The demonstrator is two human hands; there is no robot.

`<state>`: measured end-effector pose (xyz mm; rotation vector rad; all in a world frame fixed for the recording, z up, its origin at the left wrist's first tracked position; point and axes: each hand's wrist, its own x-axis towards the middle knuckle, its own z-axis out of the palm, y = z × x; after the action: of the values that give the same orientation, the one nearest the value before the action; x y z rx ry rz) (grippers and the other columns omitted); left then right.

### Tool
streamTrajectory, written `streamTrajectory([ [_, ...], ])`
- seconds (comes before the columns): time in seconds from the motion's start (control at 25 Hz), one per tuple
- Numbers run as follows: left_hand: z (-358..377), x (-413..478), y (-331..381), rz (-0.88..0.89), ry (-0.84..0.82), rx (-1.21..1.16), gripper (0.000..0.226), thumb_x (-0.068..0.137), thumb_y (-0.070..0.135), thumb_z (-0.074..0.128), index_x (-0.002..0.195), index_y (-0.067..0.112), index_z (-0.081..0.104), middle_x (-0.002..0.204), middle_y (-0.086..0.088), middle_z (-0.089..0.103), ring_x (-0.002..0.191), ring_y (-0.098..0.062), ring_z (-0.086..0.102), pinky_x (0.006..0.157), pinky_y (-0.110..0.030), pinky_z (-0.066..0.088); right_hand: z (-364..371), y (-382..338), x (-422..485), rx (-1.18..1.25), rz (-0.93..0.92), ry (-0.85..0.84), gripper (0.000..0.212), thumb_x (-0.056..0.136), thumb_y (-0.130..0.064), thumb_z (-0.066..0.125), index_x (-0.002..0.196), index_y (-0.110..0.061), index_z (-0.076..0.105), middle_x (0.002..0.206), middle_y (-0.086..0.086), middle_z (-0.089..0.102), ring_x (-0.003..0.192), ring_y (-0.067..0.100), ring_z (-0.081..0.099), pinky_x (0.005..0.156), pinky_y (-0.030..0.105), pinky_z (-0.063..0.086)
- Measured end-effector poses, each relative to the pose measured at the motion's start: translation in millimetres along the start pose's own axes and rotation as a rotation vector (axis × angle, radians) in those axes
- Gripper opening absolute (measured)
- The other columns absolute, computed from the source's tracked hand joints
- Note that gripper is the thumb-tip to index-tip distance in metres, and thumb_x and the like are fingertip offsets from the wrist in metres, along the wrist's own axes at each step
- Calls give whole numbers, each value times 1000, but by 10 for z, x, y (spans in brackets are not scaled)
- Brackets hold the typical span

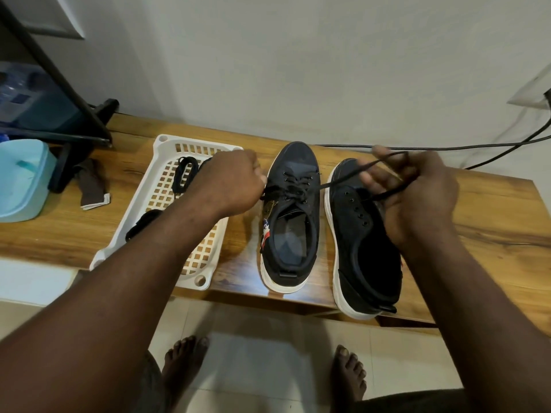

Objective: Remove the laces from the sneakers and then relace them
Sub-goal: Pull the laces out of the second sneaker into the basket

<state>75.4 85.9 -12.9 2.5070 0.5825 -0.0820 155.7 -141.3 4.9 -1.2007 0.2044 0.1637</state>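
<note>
two dark sneakers sit side by side on the wooden tabletop (492, 219), toes pointing away. the left sneaker (298, 165) has a black lace (337, 181) crossed through its eyelets, while the right sneaker (366, 248) shows bare holes. the right hand (417, 192) has its grip curled round that lace, a loop draped over the fingers above the right sneaker, and the strand runs taut back to the laced shoe. the left hand (229, 180) is balled up against that shoe's outer side, and it looks like its grip is pinching the other end, though the fingertips are hidden.

handling-wise, i'd say the lace is light, floppy and a bit slick. it'll snag at every eyelet if you yank the whole thing, so take it close to the hole and feed it out one crossing at a time. the shoe's light enough to slide, so pin it by the upper. spare laces (185, 174) sit in the white basket (161, 144) to the left.
</note>
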Motion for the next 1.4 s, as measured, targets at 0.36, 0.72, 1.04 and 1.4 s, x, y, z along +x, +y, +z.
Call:
streamTrajectory([
  [0.36, -208, -108, 252, -57, -56, -1606, 19, 109, 18, 46, 92, 18, 52, 64, 4, 58, 58, -14, 57, 60, -28, 46, 53, 446, -75, -1042, -304, -314, 6, 96, -38, 72, 97, -33, 72, 72, -11, 62, 65, -1, 56, 63, 20, 43],
  [0.72, 8, -92, 41, 131, -1, -168, 20, 85, 32, 80, 102, 42, 76, 118, 10, 57, 126, -23, 51, 107, -48, 43, 64, 440, -21, -1429, -486, -461, 10, 99, -27, 68, 90, -29, 65, 90, -12, 61, 81, 6, 57, 72, 30, 42],
  [1.04, 57, -113, 146, 100, -109, -557, 5, 93, 18, 75, 91, 22, 73, 87, 5, 75, 83, -12, 72, 75, -31, 54, 59, 343, -3, -791, -545, -59, 12, 98, -29, 64, 109, -23, 64, 114, -12, 67, 106, 8, 62, 93, 39, 53],
  [1.4, -19, -141, 170, 140, -254, -306, 10, 89, 26, 82, 86, 20, 74, 80, 2, 74, 75, -13, 68, 76, -35, 56, 30, 410, -96, -1201, -520, -624, 17, 87, -25, 80, 102, -27, 73, 96, -15, 65, 85, 2, 61, 73, 21, 46],
])
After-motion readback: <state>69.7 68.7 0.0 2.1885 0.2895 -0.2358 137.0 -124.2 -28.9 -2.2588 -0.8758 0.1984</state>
